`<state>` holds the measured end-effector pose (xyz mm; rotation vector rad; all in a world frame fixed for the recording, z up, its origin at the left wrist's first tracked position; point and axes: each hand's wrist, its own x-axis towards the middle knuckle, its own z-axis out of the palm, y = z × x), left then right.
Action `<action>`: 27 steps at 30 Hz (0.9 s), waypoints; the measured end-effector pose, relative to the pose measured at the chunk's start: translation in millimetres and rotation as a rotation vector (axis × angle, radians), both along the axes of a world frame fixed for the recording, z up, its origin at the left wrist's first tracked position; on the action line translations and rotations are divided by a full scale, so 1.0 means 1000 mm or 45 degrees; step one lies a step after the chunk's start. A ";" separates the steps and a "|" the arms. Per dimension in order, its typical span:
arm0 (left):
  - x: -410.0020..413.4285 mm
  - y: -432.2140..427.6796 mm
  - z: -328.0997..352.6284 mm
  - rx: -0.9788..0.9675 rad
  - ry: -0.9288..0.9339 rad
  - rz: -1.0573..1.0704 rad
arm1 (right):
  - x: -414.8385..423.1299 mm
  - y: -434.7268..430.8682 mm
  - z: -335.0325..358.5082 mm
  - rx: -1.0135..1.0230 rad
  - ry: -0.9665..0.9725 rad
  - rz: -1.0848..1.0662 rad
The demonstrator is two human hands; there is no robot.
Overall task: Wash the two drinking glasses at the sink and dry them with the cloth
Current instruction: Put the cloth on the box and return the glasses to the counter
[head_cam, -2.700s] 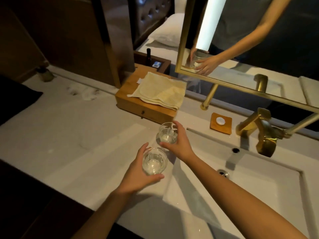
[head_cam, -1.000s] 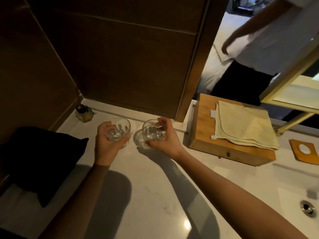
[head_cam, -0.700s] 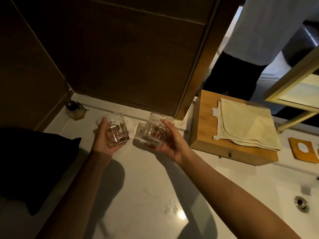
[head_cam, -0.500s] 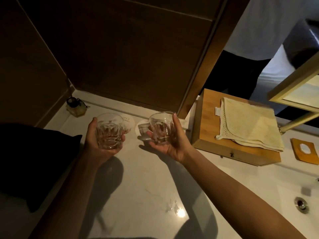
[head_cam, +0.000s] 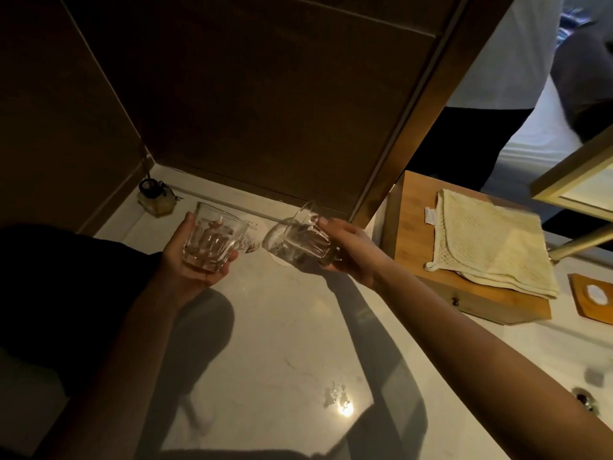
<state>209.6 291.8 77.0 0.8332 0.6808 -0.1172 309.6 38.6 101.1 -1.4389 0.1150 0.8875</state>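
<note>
Left hand (head_cam: 190, 260) — grip closed around a clear faceted drinking glass (head_cam: 212, 241), upright, lifted off the pale marble surface (head_cam: 282, 343). Right hand (head_cam: 355, 252) — grip wrapped on a second clear glass (head_cam: 303, 239), tilted, mouth toward the left grip; the two glasses are near each other but apart. Under them lie round white paper coasters (head_cam: 253, 232), print too small to read. Right of the right grip: a wooden box (head_cam: 411, 227) bearing a folded cream cloth (head_cam: 491, 240) with a blank white tag. Open surface toward the wearer.
</note>
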 end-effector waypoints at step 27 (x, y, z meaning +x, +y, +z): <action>0.059 0.014 0.055 1.993 -0.097 -1.000 | 0.028 0.037 0.005 -0.981 -1.395 0.918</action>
